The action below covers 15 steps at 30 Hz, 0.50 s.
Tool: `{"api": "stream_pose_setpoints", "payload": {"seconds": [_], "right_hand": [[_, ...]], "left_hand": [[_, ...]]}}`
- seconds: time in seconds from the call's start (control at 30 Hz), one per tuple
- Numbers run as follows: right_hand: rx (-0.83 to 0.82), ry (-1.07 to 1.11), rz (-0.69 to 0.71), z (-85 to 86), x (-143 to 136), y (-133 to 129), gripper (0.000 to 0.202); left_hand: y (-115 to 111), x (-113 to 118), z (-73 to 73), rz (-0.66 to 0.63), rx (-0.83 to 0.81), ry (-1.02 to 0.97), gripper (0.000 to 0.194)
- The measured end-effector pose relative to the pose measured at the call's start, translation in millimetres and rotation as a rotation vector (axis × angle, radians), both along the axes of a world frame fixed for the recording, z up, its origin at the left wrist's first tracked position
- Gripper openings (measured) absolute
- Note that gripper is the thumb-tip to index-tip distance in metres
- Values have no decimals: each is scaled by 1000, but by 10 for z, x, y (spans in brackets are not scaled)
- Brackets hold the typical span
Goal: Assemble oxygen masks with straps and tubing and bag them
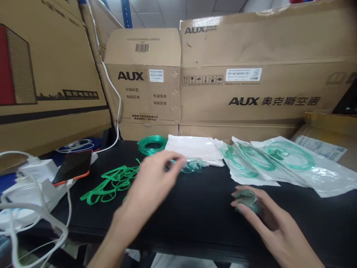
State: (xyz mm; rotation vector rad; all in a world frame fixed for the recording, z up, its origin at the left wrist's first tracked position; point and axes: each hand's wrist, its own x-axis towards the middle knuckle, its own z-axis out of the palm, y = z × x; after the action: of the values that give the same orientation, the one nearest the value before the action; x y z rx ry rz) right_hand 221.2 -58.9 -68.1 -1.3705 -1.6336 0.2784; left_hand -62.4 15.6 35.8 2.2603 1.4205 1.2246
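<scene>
My right hand point(270, 219) is closed around a translucent green plastic mask point(247, 199), held just above the black table; the fingers and palm hide part of it. My left hand point(156, 178) is over the table's middle, at the small clear green plastic connectors point(192, 165). Its thumb and forefinger come near each other, but motion blurs the tips, so I cannot tell whether they grip anything. Left of that hand lies a tangle of flat green elastic straps point(111, 182). Behind it sits a coil of green tubing point(153, 144).
White sheets or pouches point(193, 147) are stacked at the back. Several clear-fronted pouches with green tubing point(291, 154) overlap at the right. A phone point(74, 167) and white cables point(36, 208) crowd the left side. Large cardboard boxes point(251, 82) wall off the back.
</scene>
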Motion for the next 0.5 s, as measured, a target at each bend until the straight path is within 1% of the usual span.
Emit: {"api": "stream_pose_setpoints", "payload": {"seconds": [0.03,0.07,0.1,0.17,0.2,0.3,0.37,0.43,0.5], "right_hand": [[34,-33,-3,3,-3,8,36],[70,-72,-1,8,-8,14,35],[102,-111,7,14,-14,18,34],[144,-182,34,28,-25,18,36],[145,-208,45,34,-27,15,39],[92,-206,35,48,-22,9,49],[41,-151,22,60,-14,11,47],[12,-98,36,77,-12,12,42],[4,-66,59,97,-17,7,39]], "left_hand": [[-64,188,-60,-165,-82,-13,24],[-132,360,-121,-293,-136,-31,22],[-196,508,-180,-389,-166,-40,21],[-286,708,-285,-486,-199,-23,22],[-305,757,-325,-496,-205,-6,25],[-268,754,-379,-494,-248,15,31],[-209,693,-367,-537,-316,-18,32],[-158,639,-342,-596,-436,-74,35],[-125,608,-322,-623,-576,-131,37]]}}
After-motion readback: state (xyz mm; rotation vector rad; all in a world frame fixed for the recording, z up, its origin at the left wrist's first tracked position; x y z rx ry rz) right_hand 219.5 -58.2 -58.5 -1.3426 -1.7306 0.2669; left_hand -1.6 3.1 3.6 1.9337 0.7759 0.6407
